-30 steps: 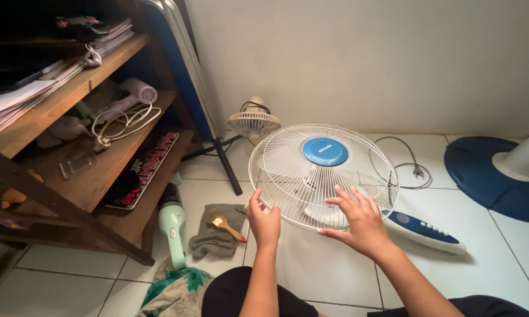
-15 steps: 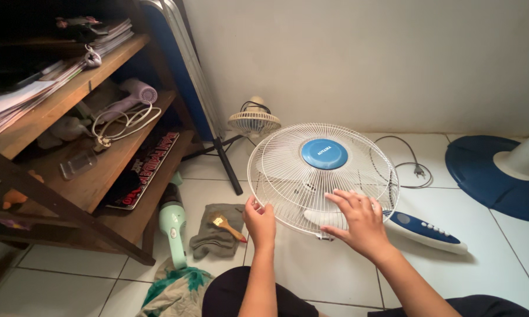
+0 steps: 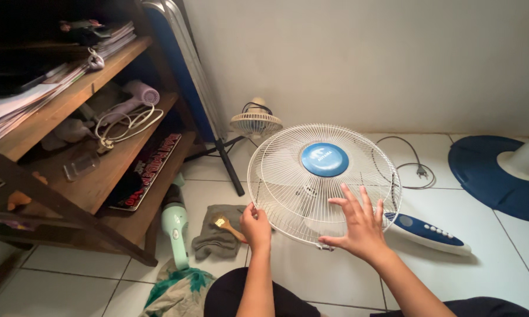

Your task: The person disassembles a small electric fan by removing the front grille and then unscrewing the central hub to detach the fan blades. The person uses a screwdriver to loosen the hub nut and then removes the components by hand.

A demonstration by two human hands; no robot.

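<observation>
A round white wire fan guard (image 3: 294, 170) with a blue centre cap (image 3: 324, 159) is tilted up toward me above the tiled floor. My left hand (image 3: 255, 225) pinches the guard's lower left rim. My right hand (image 3: 358, 225) lies flat against the lower right of the grille, fingers spread, thumb near the bottom rim. Under the guard lies the fan's white and blue control body (image 3: 432, 233), partly hidden by the grille and my right hand.
A wooden shelf unit (image 3: 85, 147) with papers, a hair dryer and cables stands at left. On the floor lie a grey cloth (image 3: 214, 238) with a small brush (image 3: 228, 227), a mint green appliance (image 3: 174, 229), a small fan (image 3: 255, 122), a plug and cord (image 3: 417, 171), and a blue fan base (image 3: 493, 170).
The guard has tipped up more toward me, its face now steeper. My left hand slid a little down the rim and my right hand's fingers spread wider on the grille.
</observation>
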